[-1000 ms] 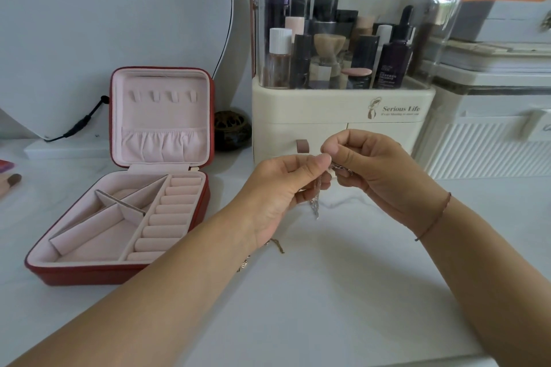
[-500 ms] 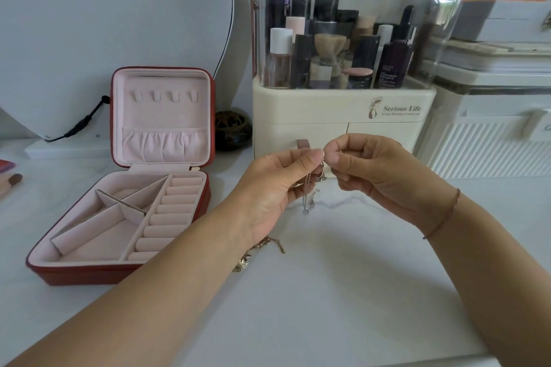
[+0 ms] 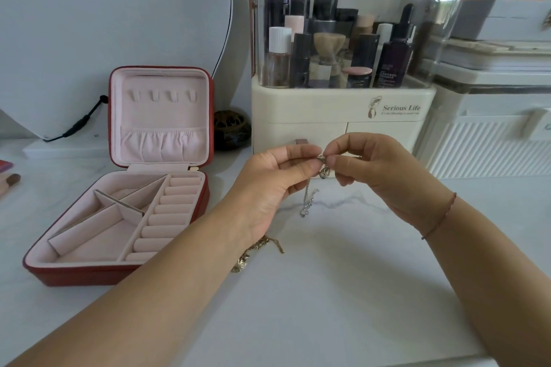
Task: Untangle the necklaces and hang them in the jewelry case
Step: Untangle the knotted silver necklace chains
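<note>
My left hand (image 3: 277,182) and my right hand (image 3: 375,170) meet above the white table, both pinching a silver necklace (image 3: 308,202) at its top. Its small pendant hangs between my fingertips and the chain dangles down, its end close to the tabletop. A gold necklace (image 3: 256,250) lies in a heap on the table, partly hidden under my left wrist. The red jewelry case (image 3: 119,272) stands open at the left, pink inside. Several small hooks (image 3: 162,95) line its upright lid above a gathered pocket, with nothing hanging on them.
A cream cosmetics organiser (image 3: 340,116) with bottles under a transparent cover stands right behind my hands. A white ribbed box (image 3: 489,143) is at the right. A round mirror (image 3: 113,24) with a black cable leans at the back left, and a dark ornate pot (image 3: 231,128) sits beside the case.
Both hands shifted slightly while working the top of the silver necklace. The gold necklace shows more from under my left wrist.
</note>
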Motion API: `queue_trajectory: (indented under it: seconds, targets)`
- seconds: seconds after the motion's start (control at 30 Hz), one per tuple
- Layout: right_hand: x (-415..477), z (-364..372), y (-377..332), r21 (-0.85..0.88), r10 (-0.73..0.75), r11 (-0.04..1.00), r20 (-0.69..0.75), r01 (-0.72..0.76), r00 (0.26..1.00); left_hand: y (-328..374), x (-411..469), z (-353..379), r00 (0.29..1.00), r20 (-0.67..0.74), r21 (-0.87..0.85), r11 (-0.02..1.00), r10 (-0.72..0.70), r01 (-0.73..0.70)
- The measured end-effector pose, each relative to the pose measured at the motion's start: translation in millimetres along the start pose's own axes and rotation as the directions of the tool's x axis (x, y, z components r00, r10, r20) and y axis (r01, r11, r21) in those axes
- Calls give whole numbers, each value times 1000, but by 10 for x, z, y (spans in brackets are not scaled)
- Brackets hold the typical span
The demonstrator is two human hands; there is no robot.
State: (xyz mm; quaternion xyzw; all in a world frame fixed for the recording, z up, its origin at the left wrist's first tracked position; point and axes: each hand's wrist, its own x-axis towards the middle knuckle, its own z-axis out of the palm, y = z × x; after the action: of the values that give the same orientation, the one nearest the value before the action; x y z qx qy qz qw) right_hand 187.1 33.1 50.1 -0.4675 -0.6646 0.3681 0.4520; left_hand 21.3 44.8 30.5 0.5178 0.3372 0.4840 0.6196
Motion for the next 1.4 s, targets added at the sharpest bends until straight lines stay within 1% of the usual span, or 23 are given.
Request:
queue_trajectory:
  seconds: [0.2,0.43,0.5,0.57,0.67,0.8,1.03,1.1,1.23,1.4]
  targets:
    - [-4,0,-31,89,9,996,-21,-7,1000,8,3,7,998,-52,71,997,27,-24]
    - [-2,-3,-31,110,32,993,-12,-30,999,-12,16,-4,990,-130,82,996,54,-44]
    - [-5,-4,-33,117,37,992,-1,-36,999,-7,5,-6,992,-94,125,990,83,-71]
    - [-9,0,-38,119,32,992,16,-34,999,8,-25,13,992,-17,187,975,127,-122]
    - [-9,1,-45,129,31,991,19,-33,999,13,-42,37,983,52,201,962,177,-183]
    - [-7,-10,-49,142,44,989,21,-47,999,-14,-24,29,966,5,303,920,259,-248]
    - [-15,-12,-43,153,69,985,51,-76,996,-18,-27,15,937,-32,360,879,347,-313]
    - [-10,1,-33,135,50,989,43,-55,998,-11,-32,11,940,-32,335,890,339,-309]
    - [-9,19,-31,96,5,995,33,-8,999,-5,-28,25,961,-32,271,928,276,-257]
    - [-11,10,-33,61,12,998,36,-14,999,-21,-10,17,976,-43,247,949,215,-198]
